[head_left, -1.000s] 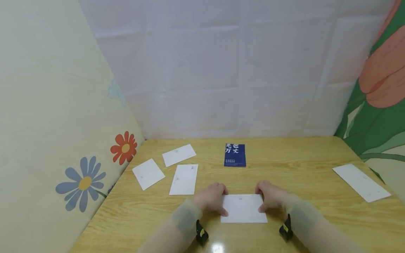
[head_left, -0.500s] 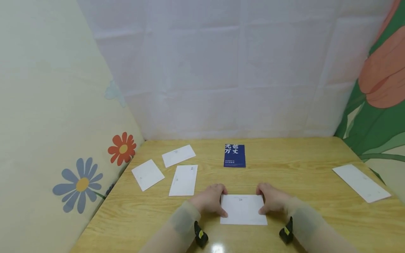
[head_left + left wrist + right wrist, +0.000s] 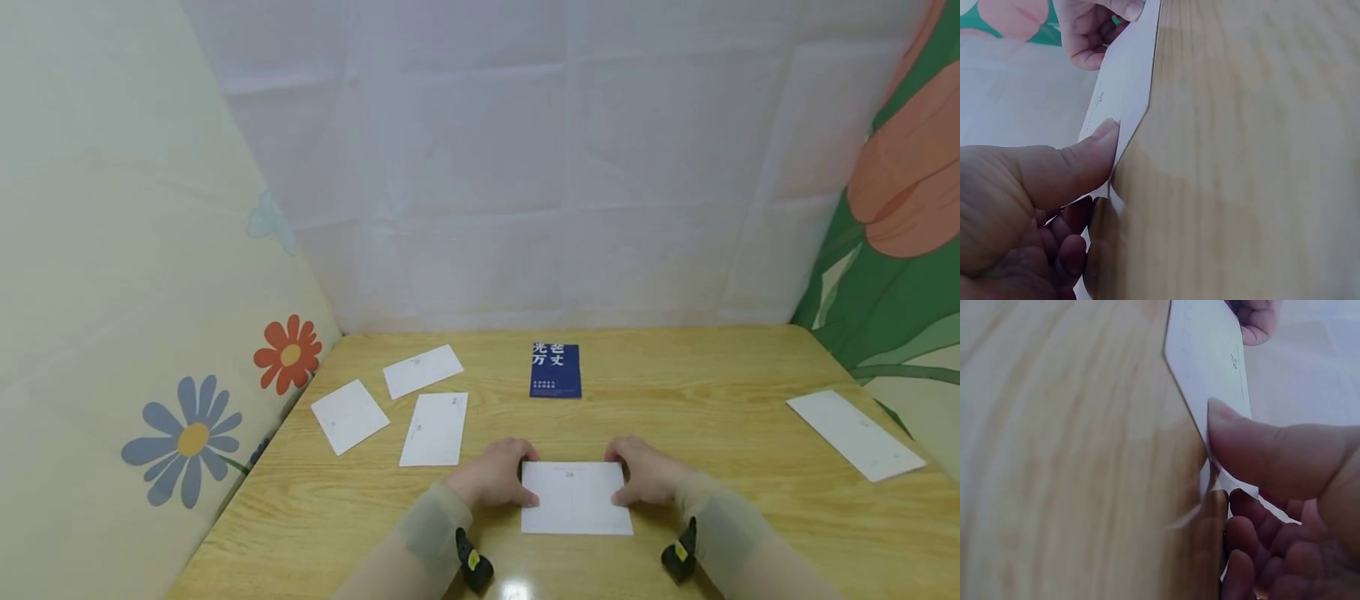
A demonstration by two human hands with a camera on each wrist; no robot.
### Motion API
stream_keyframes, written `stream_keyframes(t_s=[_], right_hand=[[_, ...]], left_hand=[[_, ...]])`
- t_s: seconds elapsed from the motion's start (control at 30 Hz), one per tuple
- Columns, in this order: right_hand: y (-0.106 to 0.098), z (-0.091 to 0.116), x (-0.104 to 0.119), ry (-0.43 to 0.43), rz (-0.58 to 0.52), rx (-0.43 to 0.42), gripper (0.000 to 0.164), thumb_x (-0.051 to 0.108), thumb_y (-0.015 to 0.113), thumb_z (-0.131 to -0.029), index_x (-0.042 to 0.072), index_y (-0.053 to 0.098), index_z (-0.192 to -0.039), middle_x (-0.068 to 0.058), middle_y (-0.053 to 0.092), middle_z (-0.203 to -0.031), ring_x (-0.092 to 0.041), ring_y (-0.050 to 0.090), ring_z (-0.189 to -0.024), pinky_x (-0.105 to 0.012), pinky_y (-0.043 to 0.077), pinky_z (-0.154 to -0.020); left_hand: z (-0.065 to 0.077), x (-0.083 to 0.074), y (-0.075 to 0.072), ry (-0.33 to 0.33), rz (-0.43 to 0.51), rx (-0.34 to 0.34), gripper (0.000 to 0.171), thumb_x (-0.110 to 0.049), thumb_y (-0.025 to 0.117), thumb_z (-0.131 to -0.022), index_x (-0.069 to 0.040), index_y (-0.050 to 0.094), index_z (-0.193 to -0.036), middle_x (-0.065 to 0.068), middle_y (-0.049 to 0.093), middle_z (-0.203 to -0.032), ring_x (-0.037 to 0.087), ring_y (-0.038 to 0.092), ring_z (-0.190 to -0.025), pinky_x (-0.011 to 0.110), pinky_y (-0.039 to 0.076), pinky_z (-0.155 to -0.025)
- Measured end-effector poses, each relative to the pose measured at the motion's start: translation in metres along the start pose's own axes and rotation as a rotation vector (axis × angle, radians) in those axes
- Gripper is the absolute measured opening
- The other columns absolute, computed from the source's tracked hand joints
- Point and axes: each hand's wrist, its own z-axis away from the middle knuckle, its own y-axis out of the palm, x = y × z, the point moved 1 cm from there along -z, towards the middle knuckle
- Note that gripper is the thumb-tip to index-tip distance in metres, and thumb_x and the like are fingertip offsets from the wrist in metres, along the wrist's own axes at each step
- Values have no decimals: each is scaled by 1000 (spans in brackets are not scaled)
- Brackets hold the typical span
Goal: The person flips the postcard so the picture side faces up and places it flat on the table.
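A white postcard with small print along its far side is in front of me at the near middle of the table. My left hand pinches its left edge, thumb on the upper face and the other fingers curled below. At the opposite edge, my right hand grips it the same way. Seen from the left wrist, the card lies close over the wood, with the thumb pressing near a corner. The right wrist view also has the card between thumb and fingers; the fingertips underneath are partly hidden.
Three white cards lie at the left: one far, one tilted, one nearer. A blue card with white characters lies at the back middle. Another white card is at the right. A white cloth hangs behind the table.
Both hands keep their grip on the postcard. Its near edge appears slightly lower in the head view than a second ago; the other cards stay in place.
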Motion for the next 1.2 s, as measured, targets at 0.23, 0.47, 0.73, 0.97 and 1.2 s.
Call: stream_keyframes(t_s=[0.23,0.47,0.73,0.97,1.2], right_hand=[[1,0,-1,4,-18,-17,37,7,80,-75,8,56,-102,-7,51,-107,-25,48,-100,-48,39,-93],[3,-1,-3,36,-47,-18,35,6,79,-76,9,56,-103,-3,56,-99,-22,51,-93,-45,42,-88],[3,0,-2,32,-59,-31,26,6,73,-82,9,55,-101,-3,53,-92,-21,48,-85,-40,42,-77],[4,0,-3,67,-89,-52,19,6,71,-85,11,57,-97,-4,52,-88,-20,48,-82,-37,40,-72],[3,-1,-6,66,-177,-120,16,5,71,-83,11,62,-95,-4,53,-87,-21,48,-81,-37,40,-71]], left_hand=[[-1,2,1,-18,62,-12,44,-23,85,-72,-14,61,-108,-2,60,-105,20,52,-98,43,41,-94],[0,3,3,-20,71,-19,40,-22,82,-75,-15,61,-108,-4,59,-98,18,51,-91,42,42,-88],[0,3,2,-29,103,-12,34,-21,79,-80,-16,61,-108,-3,57,-92,18,51,-85,38,43,-79],[0,3,3,-29,156,-36,25,-16,76,-82,-16,61,-102,0,56,-84,18,51,-76,33,40,-68],[2,4,2,-21,233,-71,19,-14,74,-83,-16,62,-98,2,55,-83,19,51,-76,33,41,-66]])
